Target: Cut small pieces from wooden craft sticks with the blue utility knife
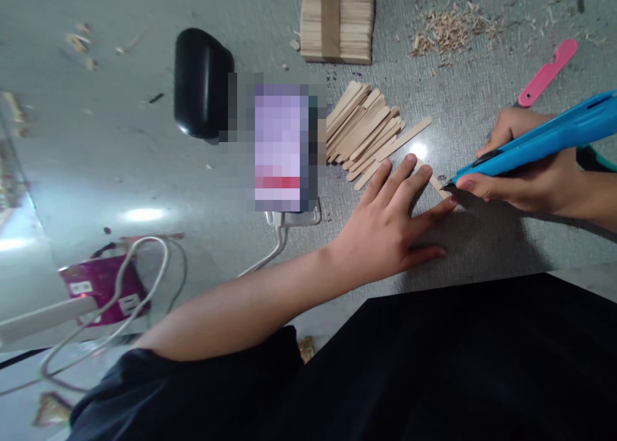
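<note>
A wooden craft stick (438, 182) lies on the grey table under the fingertips of my left hand (385, 225). That hand is spread and pressed down, its fingers apart, with the index fingertip near the stick's lower end. My right hand (525, 164) is wrapped round a blue utility knife (540, 146), whose blade tip meets the stick close to that fingertip. A fanned heap of craft sticks (369, 129) lies just beyond my left hand. Behind my right hand rests a pink folding knife (549, 71), its lower end hidden by the fingers.
Farther back are a banded bundle of craft sticks (354, 17) and a pile of wood shavings (450, 31). Left of the heap lies a phone (279, 145), blurred out, on a white cable (277, 242). Beyond it are a black case (202, 84) and a purple packet (108, 287).
</note>
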`<state>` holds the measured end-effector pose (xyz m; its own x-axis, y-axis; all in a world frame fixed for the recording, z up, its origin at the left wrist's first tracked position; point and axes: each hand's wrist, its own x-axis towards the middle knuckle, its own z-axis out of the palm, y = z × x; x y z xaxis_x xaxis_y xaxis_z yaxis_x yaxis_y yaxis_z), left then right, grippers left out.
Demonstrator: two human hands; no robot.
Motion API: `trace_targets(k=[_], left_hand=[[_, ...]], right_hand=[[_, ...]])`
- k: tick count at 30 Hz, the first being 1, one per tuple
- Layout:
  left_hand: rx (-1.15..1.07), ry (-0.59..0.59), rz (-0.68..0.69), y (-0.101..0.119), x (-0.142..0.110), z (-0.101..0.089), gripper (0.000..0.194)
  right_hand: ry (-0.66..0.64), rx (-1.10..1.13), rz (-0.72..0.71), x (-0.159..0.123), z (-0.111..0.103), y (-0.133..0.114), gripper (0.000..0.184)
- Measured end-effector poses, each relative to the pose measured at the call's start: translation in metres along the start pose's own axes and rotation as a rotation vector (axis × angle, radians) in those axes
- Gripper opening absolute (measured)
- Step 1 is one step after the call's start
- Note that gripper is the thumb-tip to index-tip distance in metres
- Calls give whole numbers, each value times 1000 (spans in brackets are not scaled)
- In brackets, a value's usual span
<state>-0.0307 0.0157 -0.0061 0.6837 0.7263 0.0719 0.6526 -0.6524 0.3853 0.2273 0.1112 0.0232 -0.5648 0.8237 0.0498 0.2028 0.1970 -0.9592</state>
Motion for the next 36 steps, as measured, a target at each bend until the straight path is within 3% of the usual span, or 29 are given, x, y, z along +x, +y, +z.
trace_targets(k=[4,11,17,23,28,36], left_hand=[[3,11,4,0,0,1,80],[3,22,13,-1,0,2,78],[-8,28,12,-2,0,2,78],[12,30,18,-2,0,2,79],[1,27,7,-1,0,2,79],[9,33,15,-1,0,2,77]], right_hand=[[-36,-33,10,0,-4,-2,46],[114,-157,-42,-5,-3,-1,25],[138,-317,-36,-11,-8,-2,15],[61,-295,-58,-14,-11,2,14],[125,-270,-134,-16,-10,10,11],[67,-345,-195,-15,-15,11,14]])
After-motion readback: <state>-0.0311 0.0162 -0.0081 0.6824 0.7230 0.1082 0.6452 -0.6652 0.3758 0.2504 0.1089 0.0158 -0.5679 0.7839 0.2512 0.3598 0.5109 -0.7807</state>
